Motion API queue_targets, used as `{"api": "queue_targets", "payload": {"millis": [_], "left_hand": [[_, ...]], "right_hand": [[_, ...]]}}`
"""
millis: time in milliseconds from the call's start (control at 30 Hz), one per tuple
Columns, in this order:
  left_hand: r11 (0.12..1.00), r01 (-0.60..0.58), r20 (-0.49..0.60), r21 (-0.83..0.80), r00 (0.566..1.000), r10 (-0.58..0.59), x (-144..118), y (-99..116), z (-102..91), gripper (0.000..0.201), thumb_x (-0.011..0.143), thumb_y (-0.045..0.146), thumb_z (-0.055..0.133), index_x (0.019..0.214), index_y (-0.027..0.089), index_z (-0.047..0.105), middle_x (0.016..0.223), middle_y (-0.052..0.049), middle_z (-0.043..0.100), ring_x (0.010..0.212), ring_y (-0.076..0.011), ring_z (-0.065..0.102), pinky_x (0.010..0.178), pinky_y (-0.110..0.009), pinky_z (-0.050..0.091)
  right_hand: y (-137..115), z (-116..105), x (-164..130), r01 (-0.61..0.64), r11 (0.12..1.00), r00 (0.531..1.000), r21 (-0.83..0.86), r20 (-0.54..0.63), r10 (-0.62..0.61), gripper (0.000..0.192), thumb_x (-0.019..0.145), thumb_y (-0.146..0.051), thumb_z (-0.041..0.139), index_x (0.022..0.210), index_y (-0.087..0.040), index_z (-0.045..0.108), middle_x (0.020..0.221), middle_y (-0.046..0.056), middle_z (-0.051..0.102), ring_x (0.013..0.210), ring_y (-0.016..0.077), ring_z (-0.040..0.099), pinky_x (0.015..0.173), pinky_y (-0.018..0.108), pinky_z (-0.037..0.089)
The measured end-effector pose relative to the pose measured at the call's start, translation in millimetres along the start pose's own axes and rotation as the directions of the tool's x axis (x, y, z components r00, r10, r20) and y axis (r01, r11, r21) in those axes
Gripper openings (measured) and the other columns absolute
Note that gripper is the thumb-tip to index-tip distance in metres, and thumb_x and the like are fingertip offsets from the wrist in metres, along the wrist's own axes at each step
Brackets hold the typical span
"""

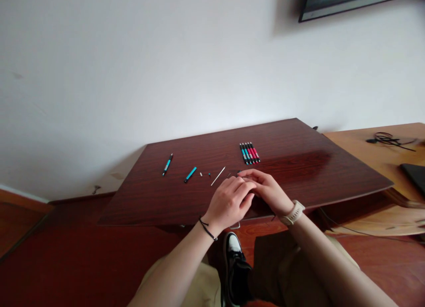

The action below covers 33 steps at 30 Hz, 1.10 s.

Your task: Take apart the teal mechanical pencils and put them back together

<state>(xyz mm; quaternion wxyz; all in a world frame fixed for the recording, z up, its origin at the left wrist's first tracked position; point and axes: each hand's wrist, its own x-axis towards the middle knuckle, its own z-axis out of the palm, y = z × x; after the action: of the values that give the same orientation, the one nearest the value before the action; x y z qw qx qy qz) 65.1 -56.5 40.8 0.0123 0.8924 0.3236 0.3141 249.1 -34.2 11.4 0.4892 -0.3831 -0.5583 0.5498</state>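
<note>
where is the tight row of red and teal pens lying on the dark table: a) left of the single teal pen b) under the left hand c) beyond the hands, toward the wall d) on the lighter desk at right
c: the row of pens lies on the dark table beyond the left hand and right hand, nearer the wall, and to the right of the single teal pen.

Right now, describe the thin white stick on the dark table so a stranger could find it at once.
Start at the dark red-brown table against the white wall. Just beyond the joined hands, left hand and right hand, lies the thin white stick, slanted. Unlike the teal pen piece to its left and the row of pens behind, it is bare, pale and needle-slim.
</note>
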Motion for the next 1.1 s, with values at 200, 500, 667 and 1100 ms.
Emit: {"api": "queue_targets", "payload": {"millis": [200,500,667,1100], "left_hand": [[0.999,0.042,-0.013,-0.015,0.999,-0.042,9,2,4.4,0.011,0.107,0.033,0.059,0.111,0.023,0.062,0.1,-0.007,0.069,0.098,-0.0249,0.065,0.091,-0.042,0.056],[0.997,0.072,0.013,0.022,0.997,-0.072,10,-1,17.3,0.014,0.108,0.035,0.059,0.109,0.022,0.066,0.096,-0.006,0.069,0.093,-0.0233,0.066,0.087,-0.04,0.056],[0.997,0.077,0.001,0.024,0.997,-0.078,10,-4,17.6,0.018,0.11,0.03,0.057,0.117,0.023,0.072,0.105,-0.007,0.071,0.099,-0.0224,0.068,0.092,-0.039,0.057],[0.998,0.056,0.034,0.002,0.998,-0.056,7,-2,22.5,0.013,0.109,0.02,0.054,0.108,0.02,0.066,0.106,-0.008,0.07,0.1,-0.0227,0.07,0.091,-0.039,0.059]], "right_hand": [[-9,-5,2,-0.106,0.688,0.975,0.718,-0.061,0.214,0.011,0.09,-0.029,0.074,0.098,-0.021,0.069,0.067,-0.006,0.046,0.048,0.0084,0.031,0.038,0.017,0.036],[-22,8,-3,0.03,0.739,0.965,0.673,-0.212,0.154,0.028,0.099,-0.052,0.06,0.103,-0.026,0.07,0.12,0.009,0.076,0.121,0.0238,0.071,0.107,0.039,0.059],[-21,22,0,0.009,0.759,0.974,0.651,-0.178,0.141,0.035,0.097,-0.059,0.062,0.105,-0.026,0.07,0.131,0.01,0.076,0.134,0.0285,0.067,0.121,0.049,0.049],[-13,28,1,0.008,0.87,0.976,0.494,-0.192,0.1,0.04,0.098,-0.064,0.056,0.106,-0.026,0.067,0.125,0.011,0.077,0.129,0.0297,0.07,0.114,0.049,0.054]]}}
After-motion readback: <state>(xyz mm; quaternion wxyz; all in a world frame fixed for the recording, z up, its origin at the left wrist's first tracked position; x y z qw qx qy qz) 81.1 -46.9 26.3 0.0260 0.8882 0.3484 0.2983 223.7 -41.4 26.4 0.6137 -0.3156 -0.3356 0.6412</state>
